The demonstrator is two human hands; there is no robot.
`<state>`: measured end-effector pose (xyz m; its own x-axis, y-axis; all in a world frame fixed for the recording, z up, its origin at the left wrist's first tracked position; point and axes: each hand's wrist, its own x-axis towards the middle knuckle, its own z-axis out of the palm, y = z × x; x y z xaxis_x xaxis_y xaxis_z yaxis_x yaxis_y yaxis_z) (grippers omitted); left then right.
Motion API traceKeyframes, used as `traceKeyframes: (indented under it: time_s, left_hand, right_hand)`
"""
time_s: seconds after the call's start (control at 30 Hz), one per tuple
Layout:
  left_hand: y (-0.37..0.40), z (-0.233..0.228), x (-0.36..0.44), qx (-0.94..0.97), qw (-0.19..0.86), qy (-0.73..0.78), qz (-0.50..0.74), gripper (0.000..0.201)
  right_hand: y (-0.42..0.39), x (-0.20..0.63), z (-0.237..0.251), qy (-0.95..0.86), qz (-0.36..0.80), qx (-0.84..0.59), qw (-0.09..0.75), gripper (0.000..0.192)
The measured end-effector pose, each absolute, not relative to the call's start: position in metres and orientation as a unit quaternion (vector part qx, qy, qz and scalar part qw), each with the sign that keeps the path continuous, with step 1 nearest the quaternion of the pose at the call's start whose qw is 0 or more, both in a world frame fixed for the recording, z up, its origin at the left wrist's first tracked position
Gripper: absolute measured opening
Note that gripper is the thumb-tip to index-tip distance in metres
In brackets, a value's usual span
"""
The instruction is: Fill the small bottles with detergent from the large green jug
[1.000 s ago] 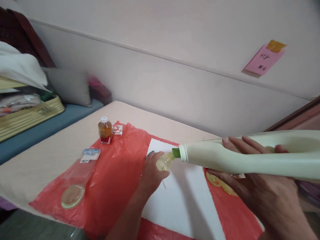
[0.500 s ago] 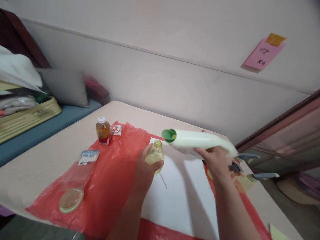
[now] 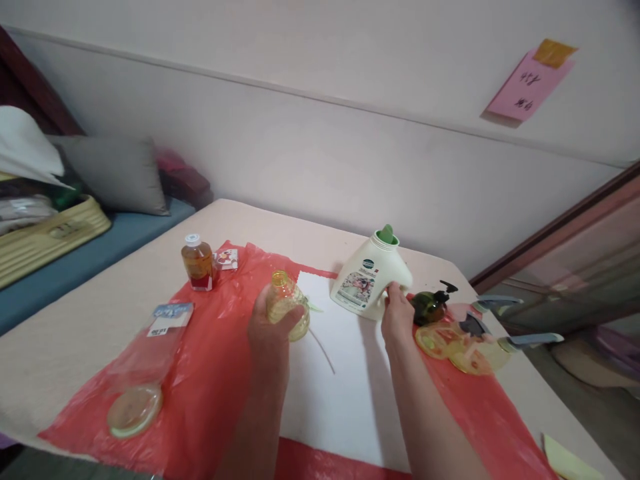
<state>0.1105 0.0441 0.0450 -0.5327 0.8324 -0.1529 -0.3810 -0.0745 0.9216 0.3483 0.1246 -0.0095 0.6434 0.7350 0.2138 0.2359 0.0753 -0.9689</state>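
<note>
My left hand [image 3: 275, 323] is closed round a small clear yellow bottle [image 3: 293, 303] with an uncapped mouth, held over the white sheet [image 3: 340, 400]. My right hand [image 3: 397, 310] grips the handle of a white detergent jug [image 3: 363, 277] with a green pour spout [image 3: 386, 233]. The jug leans slightly, near the sheet's far edge; whether its base touches down I cannot tell. A thin tube [image 3: 324, 350] lies on the sheet, its upper end partly hidden behind the yellow bottle.
Red plastic [image 3: 215, 373] covers much of the table. At left are an amber bottle [image 3: 199, 265], a small packet [image 3: 227, 259], a clear package [image 3: 160, 340] and a round lid [image 3: 135, 410]. At right lie a dark pump bottle [image 3: 430, 307] and yellowish pump bottles [image 3: 480, 353].
The detergent jug has gone from lying sideways with its spout toward the yellow bottle to nearly upright. My left hand has moved slightly left with the yellow bottle.
</note>
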Motion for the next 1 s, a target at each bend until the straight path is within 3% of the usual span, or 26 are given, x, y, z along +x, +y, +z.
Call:
traceKeyframes:
  time_s: [0.13,0.2,0.4,0.63,0.77,0.87,0.9,1.0]
  left_hand:
    - [0.039,0.054,0.113,0.208,0.368,0.557,0.715,0.065]
    - [0.037,0.057,0.114,0.224,0.337,0.578,0.709,0.063]
    - [0.036,0.054,0.115,0.245,0.33,0.589,0.695,0.059]
    - [0.037,0.051,0.116,0.259,0.354,0.584,0.683,0.062]
    - [0.039,0.045,0.12,0.281,0.379,0.582,0.662,0.065]
    - [0.039,0.038,0.127,0.319,0.425,0.566,0.631,0.067]
    - [0.038,0.036,0.131,0.337,0.437,0.563,0.615,0.067]
    - [0.032,0.035,0.145,0.392,0.473,0.557,0.56,0.065]
  right_hand:
    - [0.082,0.315,-0.029,-0.48,0.172,-0.696,0.506,0.057]
    - [0.073,0.284,-0.037,-0.578,0.197,-0.677,0.41,0.039]
    - [0.095,0.21,-0.036,-0.703,0.176,-0.67,0.162,0.022]
    - [0.097,0.224,-0.038,-0.719,0.166,-0.673,0.053,0.02]
    - [0.061,0.266,-0.026,-0.722,0.174,-0.663,0.087,0.012]
    - [0.028,0.308,-0.001,-0.698,0.162,-0.674,0.176,0.025]
    - [0.018,0.322,0.01,-0.675,0.157,-0.684,0.228,0.031]
    - [-0.005,0.357,0.047,-0.478,0.176,-0.633,0.583,0.025]
